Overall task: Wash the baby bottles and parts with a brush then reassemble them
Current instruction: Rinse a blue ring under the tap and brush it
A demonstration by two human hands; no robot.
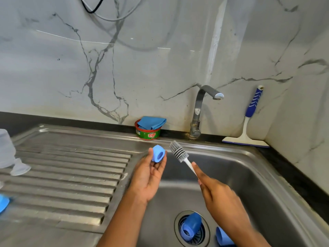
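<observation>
My left hand [151,175] holds a blue bottle ring [158,155] at its fingertips, over the left edge of the sink basin [249,184]. My right hand [217,195] grips the white handle of a grey bottle brush [179,151], whose bristle head points up-left, close beside the ring but apart from it. A blue cap with a ring [190,227] lies on the drain strainer, and another blue part [223,237] lies just right of it. On the drainboard at far left are a clear bottle [6,148], a clear teat [20,169] and a blue piece [3,203].
A tap [201,111] stands behind the basin, spout facing right. A green tub of dish soap [147,133] with a blue cloth on it sits on the back ledge. A blue-handled squeegee [249,125] leans in the right corner. The ribbed drainboard [71,175] stretches left.
</observation>
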